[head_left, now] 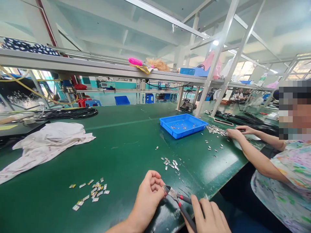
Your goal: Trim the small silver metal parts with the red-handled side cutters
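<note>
My left hand is curled at the near edge of the green table, its fingertips pinched on a small metal piece that I can barely see. My right hand grips the dark handles of small pliers, whose jaws point at the left hand's fingertips. A scatter of small silver metal pieces lies just beyond the hands. Another group of pieces, some with yellow ends, lies to the left.
A blue tray holding small pieces sits mid-table. A white cloth lies at the left, black cables behind it. A co-worker on the right has hands on a pile of metal parts. Shelf frame posts stand behind the tray.
</note>
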Demonstrator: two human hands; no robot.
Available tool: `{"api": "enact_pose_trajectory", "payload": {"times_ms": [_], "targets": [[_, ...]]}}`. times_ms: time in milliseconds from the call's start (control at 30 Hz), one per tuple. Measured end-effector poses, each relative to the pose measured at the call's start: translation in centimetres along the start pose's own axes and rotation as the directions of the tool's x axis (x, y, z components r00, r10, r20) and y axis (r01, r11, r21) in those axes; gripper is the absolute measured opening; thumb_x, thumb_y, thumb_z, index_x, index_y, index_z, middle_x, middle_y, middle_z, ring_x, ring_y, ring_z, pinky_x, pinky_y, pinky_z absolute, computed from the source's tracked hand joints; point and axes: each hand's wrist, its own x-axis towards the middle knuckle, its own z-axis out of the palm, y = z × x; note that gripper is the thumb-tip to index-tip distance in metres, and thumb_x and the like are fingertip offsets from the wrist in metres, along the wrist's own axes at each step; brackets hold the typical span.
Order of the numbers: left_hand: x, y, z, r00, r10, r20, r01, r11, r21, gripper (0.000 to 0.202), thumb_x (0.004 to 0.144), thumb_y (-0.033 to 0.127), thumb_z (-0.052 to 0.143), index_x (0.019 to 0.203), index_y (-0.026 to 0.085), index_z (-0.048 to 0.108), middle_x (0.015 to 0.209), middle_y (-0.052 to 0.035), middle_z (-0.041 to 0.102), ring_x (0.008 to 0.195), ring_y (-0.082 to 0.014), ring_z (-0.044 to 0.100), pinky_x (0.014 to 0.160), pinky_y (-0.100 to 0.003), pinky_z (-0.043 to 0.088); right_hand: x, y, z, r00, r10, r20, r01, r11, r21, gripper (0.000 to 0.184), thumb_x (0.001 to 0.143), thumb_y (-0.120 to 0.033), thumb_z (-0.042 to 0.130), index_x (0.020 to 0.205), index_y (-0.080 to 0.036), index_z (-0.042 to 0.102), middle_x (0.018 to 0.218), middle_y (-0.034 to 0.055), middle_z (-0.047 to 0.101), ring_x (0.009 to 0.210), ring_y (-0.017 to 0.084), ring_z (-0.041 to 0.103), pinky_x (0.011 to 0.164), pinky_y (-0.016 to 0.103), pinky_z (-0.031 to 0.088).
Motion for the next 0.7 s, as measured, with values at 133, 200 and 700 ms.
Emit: {"api": "enact_pose_trajectory", "payload": {"times_ms": [133, 200, 700], "targets": [[-0.03, -0.1, -0.04, 1.0, 0.005, -0.012, -0.005, 1.0, 0.014, 0.024, 0.066, 0.006, 0.053, 0.084, 0.019, 0.049, 0.075, 0.0003, 0.058, 0.06, -0.0107, 0.056, 0.057, -0.022, 0.042, 0.15, 0.04, -0.29, 1.0, 0.003, 0.015, -0.003, 1.0, -0.016, 0.042, 0.066, -0.044, 0.059, 0.092, -0.01, 0.061, 0.076, 0.0095, 0.054, 0.064, 0.019, 0.049, 0.055, 0.03, 0.034], [0.02, -0.17, -0.07, 1.0, 0.01, -0.016, -0.009, 1.0, 0.016, 0.024, 0.065, 0.006, 0.054, 0.084, 0.019, 0.049, 0.075, 0.0001, 0.059, 0.06, -0.0109, 0.056, 0.057, -0.021, 0.041, 0.2, 0.06, -0.38, 1.0, 0.0, 0.02, 0.0, 1.0, -0.023, 0.042, 0.067, -0.045, 0.058, 0.092, -0.011, 0.061, 0.075, 0.0094, 0.053, 0.064, 0.018, 0.049, 0.054, 0.03, 0.034], [-0.13, -0.32, -0.17, 0.998, 0.057, -0.017, -0.054, 0.992, 0.115, 0.017, 0.068, 0.008, 0.055, 0.081, 0.019, 0.049, 0.075, 0.0, 0.059, 0.064, -0.0116, 0.055, 0.061, -0.023, 0.042, -0.14, 0.01, -0.27, 0.995, -0.022, 0.099, 0.018, 0.999, 0.043, 0.034, 0.074, -0.033, 0.049, 0.098, -0.011, 0.058, 0.075, 0.0069, 0.052, 0.063, 0.016, 0.048, 0.054, 0.028, 0.035]]}}
